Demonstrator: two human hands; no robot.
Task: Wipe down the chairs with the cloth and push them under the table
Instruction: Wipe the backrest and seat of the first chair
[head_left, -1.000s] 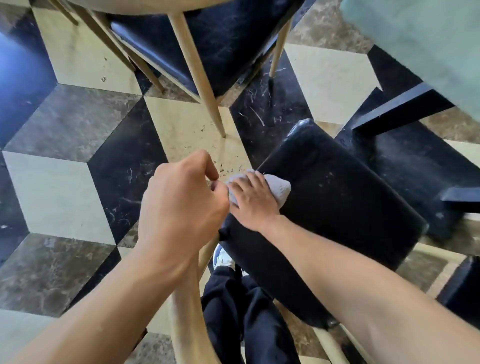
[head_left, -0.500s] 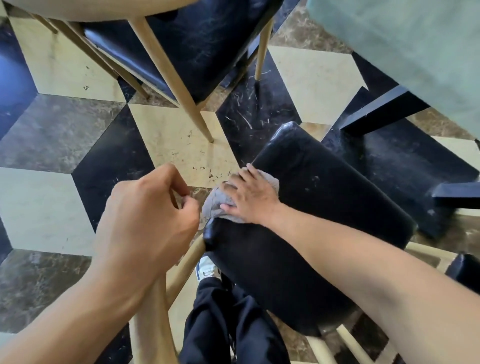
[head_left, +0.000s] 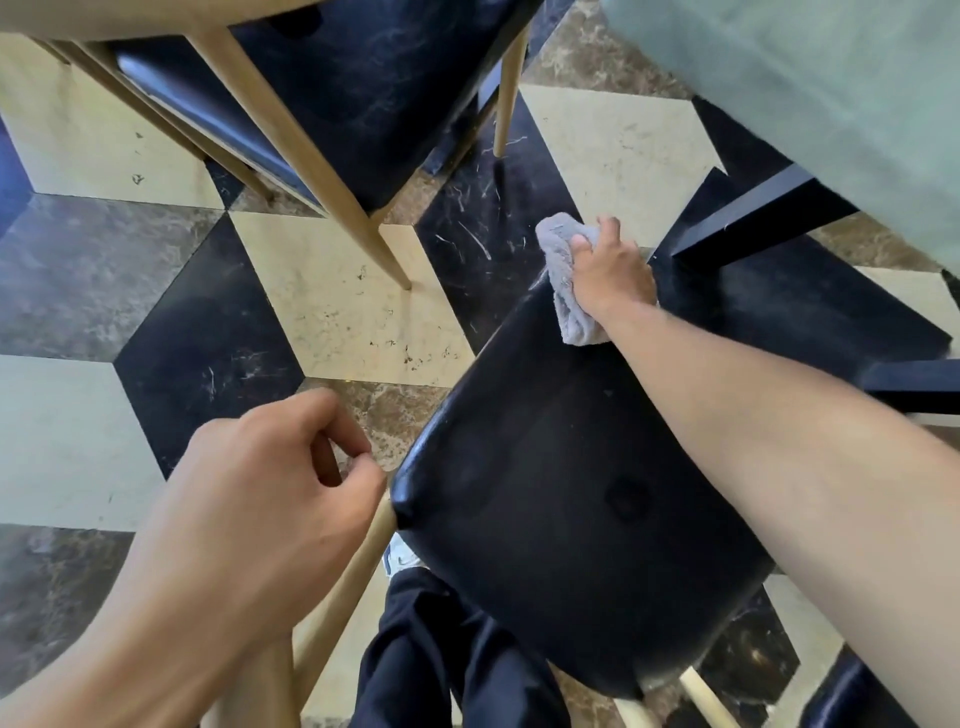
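Note:
A black padded chair seat (head_left: 561, 509) on pale wooden legs stands right in front of me. My right hand (head_left: 613, 270) grips a grey cloth (head_left: 563, 283) and presses it on the seat's far corner. My left hand (head_left: 260, 499) sits with curled fingers over the chair's wooden frame (head_left: 343, 592) at the seat's near-left corner; the grip itself is hidden under the palm. A second black chair (head_left: 363, 88) with wooden legs stands at the far left. The pale green table top (head_left: 831, 104) fills the upper right.
Black table legs (head_left: 753, 218) and a dark crossbar (head_left: 914, 384) lie just right of the seat. My dark trouser leg (head_left: 436, 660) and a shoe show below the seat. The floor is tiled in cream, black and brown marble.
My right hand has slid the cloth from the seat's near-left corner up to its far corner. My left hand has stayed at the wooden frame.

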